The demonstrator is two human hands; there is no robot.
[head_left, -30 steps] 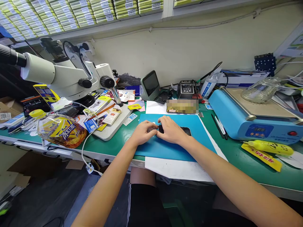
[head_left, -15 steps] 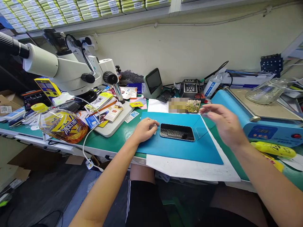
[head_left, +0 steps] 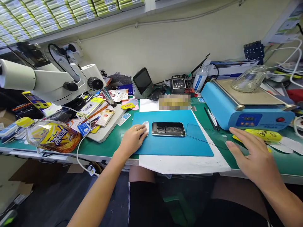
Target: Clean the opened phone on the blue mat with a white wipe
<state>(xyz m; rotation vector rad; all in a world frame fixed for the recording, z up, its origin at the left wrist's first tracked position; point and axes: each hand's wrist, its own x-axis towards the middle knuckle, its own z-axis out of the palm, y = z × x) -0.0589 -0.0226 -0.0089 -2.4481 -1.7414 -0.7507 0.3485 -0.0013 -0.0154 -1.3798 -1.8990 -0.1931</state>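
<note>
A phone (head_left: 168, 129) with a glossy dark screen lies on the blue mat (head_left: 161, 147). Just left of it, my left hand (head_left: 133, 138), a ring on one finger, rests with curled fingers pressed on a crumpled white tissue (head_left: 146, 128). My right hand (head_left: 257, 157) hovers off the mat's right side, thumb and fingers stretched apart. A thin, clear sheet (head_left: 201, 135) with a dark outline reaches from the phone's right end toward that hand. Whether the hand touches its far end, I cannot tell.
Beyond my right hand stands a blue heating plate machine (head_left: 246, 118) with a glass jar (head_left: 251, 78) on top. A yellow tube-like object (head_left: 264, 135) lies in front. At left are a microscope (head_left: 49, 82) and a drink bottle (head_left: 53, 135). White paper (head_left: 187, 164) sticks out under the mat.
My right hand has moved from above the mat's far right corner, rightward and nearer to me. More of the tissue shows under my left hand. The view has turned right.
</note>
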